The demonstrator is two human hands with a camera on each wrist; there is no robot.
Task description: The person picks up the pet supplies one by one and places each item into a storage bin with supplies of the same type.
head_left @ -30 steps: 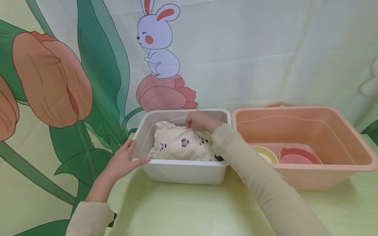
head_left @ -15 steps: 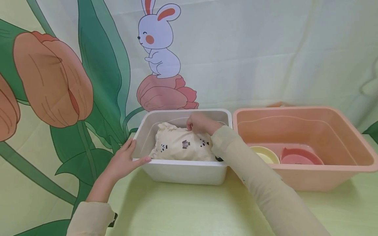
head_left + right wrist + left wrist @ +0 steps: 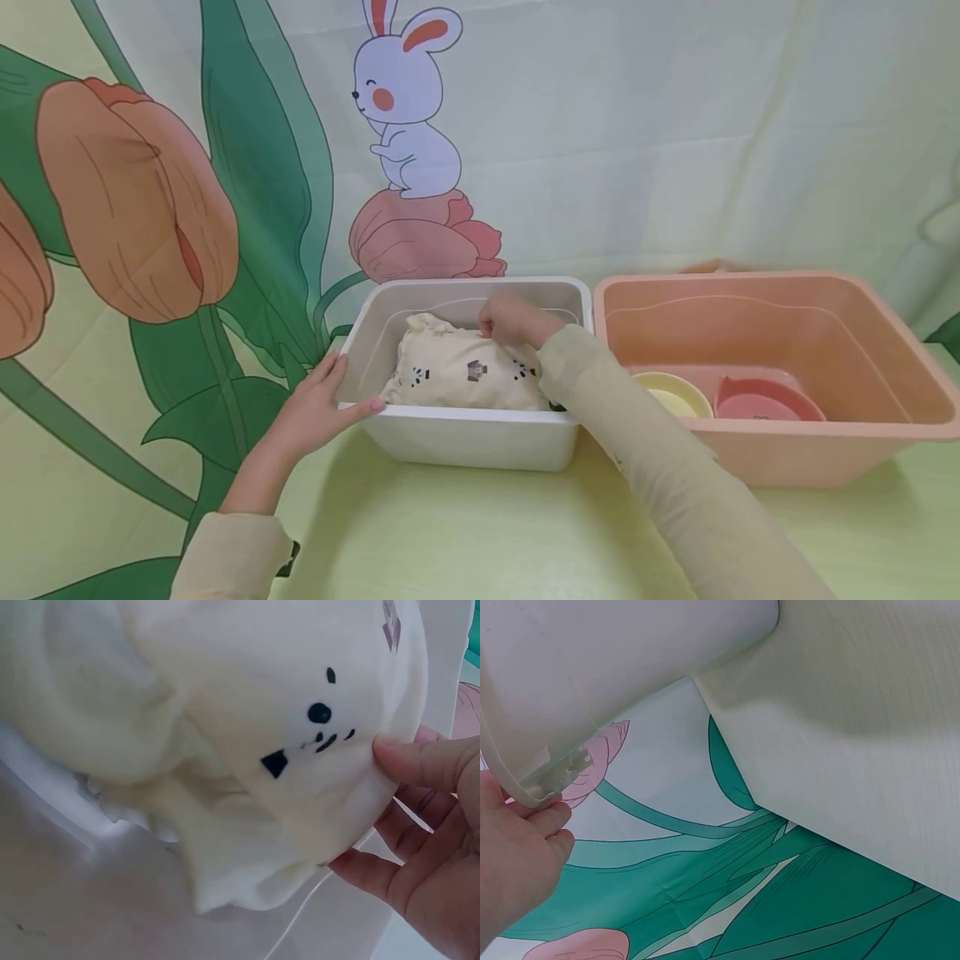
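A cream pillow (image 3: 442, 358) printed with small animal faces lies inside a white plastic bin (image 3: 465, 437). My right hand (image 3: 517, 318) reaches into the bin and pinches the pillow's far edge. In the right wrist view, thumb and fingers (image 3: 367, 874) hold the fabric beside a printed panda face, and the cloth hangs in folds. At the bin's near left corner, my left hand (image 3: 311, 412) grips the rim, its thumb along the front edge. From the left wrist, the fingers (image 3: 551, 817) show curled against the outside under the rim.
A larger peach bin (image 3: 780, 454) stands close against the white bin's right side. It holds a yellow dish (image 3: 678, 392) and a pink dish (image 3: 765, 400). Both bins sit on a pale green table (image 3: 465, 533), with a printed curtain (image 3: 637, 133) behind.
The pillow and my right hand have shifted very slightly to the right within the bin. My left hand keeps its place on the rim. The head view has drifted a little.
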